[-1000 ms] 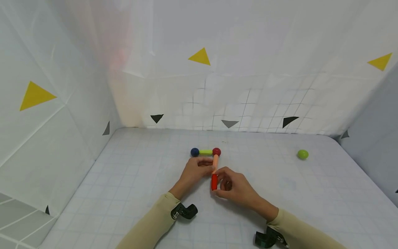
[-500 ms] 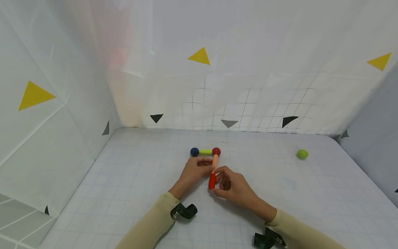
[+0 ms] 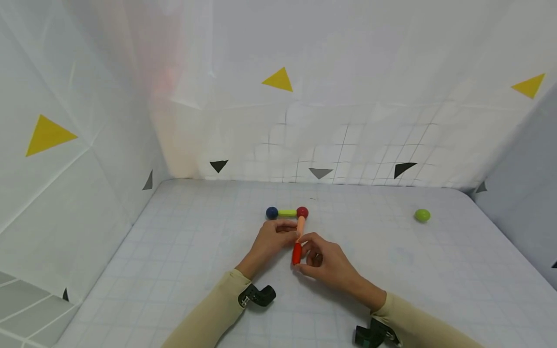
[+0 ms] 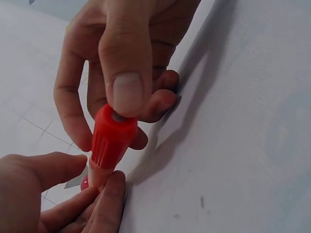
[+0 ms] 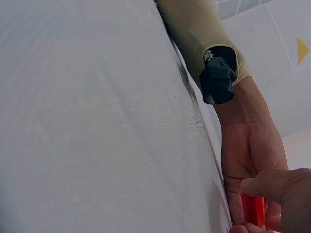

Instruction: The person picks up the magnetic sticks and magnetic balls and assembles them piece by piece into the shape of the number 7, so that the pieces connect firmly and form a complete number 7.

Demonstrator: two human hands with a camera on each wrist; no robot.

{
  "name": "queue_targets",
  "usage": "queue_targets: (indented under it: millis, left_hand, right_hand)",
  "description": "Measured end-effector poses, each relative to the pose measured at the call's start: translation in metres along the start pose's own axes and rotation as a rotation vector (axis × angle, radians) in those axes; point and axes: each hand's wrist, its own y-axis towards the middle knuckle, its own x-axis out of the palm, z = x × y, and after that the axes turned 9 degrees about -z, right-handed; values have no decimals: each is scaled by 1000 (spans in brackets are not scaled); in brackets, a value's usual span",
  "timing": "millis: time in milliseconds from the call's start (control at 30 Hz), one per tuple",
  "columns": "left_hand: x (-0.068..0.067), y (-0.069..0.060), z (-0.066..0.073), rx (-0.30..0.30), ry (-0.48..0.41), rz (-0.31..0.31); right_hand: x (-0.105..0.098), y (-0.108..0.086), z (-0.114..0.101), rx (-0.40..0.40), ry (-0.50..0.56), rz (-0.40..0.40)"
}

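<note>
My left hand [image 3: 271,239] pinches an orange rod [image 3: 300,226] between thumb and fingers. The rod's far end meets a red ball [image 3: 302,212]. A yellow-green rod [image 3: 287,212] runs from that ball to a dark blue ball [image 3: 271,212]. My right hand [image 3: 328,258] holds a short red rod [image 3: 297,253], its thumb on the near end, as the left wrist view shows. The red rod [image 4: 112,138] stands end to end with the orange one there; whether they touch firmly is hidden by fingers. In the right wrist view the red rod [image 5: 253,211] is partly covered.
A lime green ball [image 3: 422,215] lies apart at the far right of the white gridded table [image 3: 370,217]. White sheet walls [image 3: 370,72] with yellow and dark triangles rise at the back and both sides. Each wrist carries a black camera [image 3: 261,295].
The red rod's near end has swung slightly left with my right hand, so it lines up with the orange rod's slant. My left hand stays nearly still.
</note>
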Motion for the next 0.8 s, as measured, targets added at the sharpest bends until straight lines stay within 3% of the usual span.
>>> queue_targets:
  millis: [300,800]
  left_hand:
    - [-3,-5,3,-32,-11,3]
    - [-1,-29,3,-63,-6,-96]
  right_hand:
    - [1,4,-2,-40,-11,5]
    - [0,-2,-1,-22,-8,6]
